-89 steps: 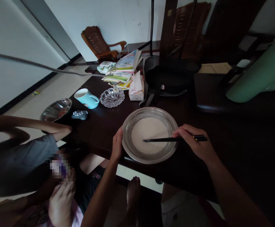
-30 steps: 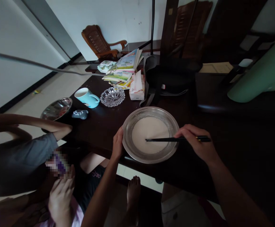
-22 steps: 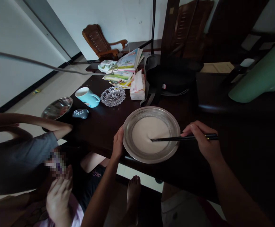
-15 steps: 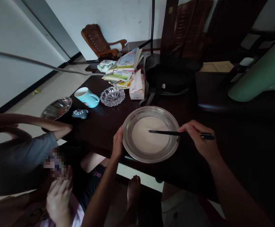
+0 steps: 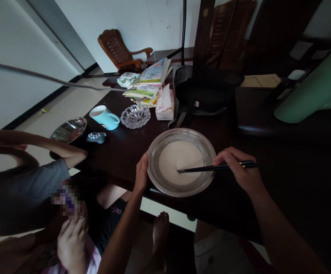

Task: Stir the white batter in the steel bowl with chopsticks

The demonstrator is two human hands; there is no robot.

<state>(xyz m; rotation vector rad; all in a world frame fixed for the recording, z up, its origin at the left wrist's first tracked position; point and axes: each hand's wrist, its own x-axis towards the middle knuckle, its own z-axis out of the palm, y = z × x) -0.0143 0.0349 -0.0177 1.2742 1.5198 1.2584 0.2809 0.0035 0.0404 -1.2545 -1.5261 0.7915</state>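
Note:
A round metal bowl (image 5: 154, 179) stands near the front edge of the dark table, with a pale, creamy batter (image 5: 179, 156) in it. My left hand (image 5: 141, 171) grips the bowl's left rim; its fingertips are partly hidden by the bowl. Pinched in my right hand (image 5: 241, 167) is a pair of black chopsticks (image 5: 199, 168) with gold bands. They reach over the right rim, and their tips dip into the batter left of its middle.
Behind the bowl are a tissue pack (image 5: 165, 106), a glass dish (image 5: 136, 116), a blue mug (image 5: 105, 117), stacked books (image 5: 151, 78) and a black bag (image 5: 205, 95). Another metal bowl (image 5: 70, 129) stands at left, beside a seated person (image 5: 25, 194). A green bottle (image 5: 310, 87) is at right.
The chopstick tips have swung toward the near side of the batter, and my right hand has shifted slightly with them. My left hand and the bowl stay put.

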